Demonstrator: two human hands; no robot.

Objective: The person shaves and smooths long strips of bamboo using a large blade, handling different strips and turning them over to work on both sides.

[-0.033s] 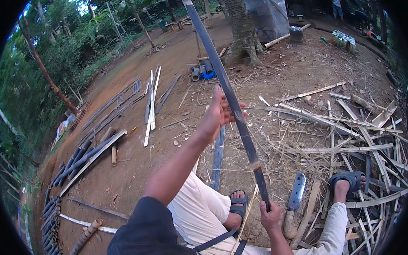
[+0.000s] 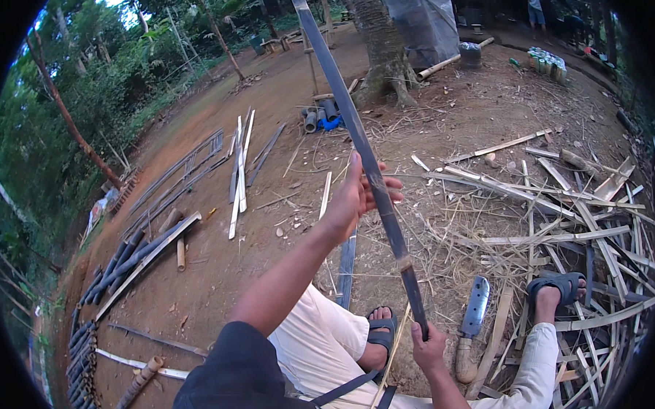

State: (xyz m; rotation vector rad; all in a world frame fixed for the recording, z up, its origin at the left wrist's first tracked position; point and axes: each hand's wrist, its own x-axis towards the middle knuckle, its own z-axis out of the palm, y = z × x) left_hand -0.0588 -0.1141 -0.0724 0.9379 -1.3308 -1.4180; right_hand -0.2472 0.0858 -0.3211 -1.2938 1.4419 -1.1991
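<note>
A long, dark-skinned bamboo strip (image 2: 359,136) rises at a slant from near my lap toward the far side, its top leaning left. My right hand (image 2: 429,350) is closed round its lower end. Partway up, my left hand (image 2: 356,199) loosely cradles it: the fingers pass behind the strip, their tips showing past its right edge, and the thumb points up along the left. A broad-bladed knife (image 2: 477,305) with a wooden handle lies on the ground right of my right hand. Another dark strip (image 2: 347,271) lies beneath my left forearm.
Split bamboo pieces (image 2: 588,230) and shavings litter the ground around my right foot. Dark bamboo poles (image 2: 122,265) lie to the left, with pale strips (image 2: 242,168) farther off. A tree trunk (image 2: 372,49) stands ahead; a person (image 2: 533,5) stands at the far right.
My left hand has slid a little down the strip, toward my right hand. The right hand keeps its hold on the lower end. The view has shifted slightly.
</note>
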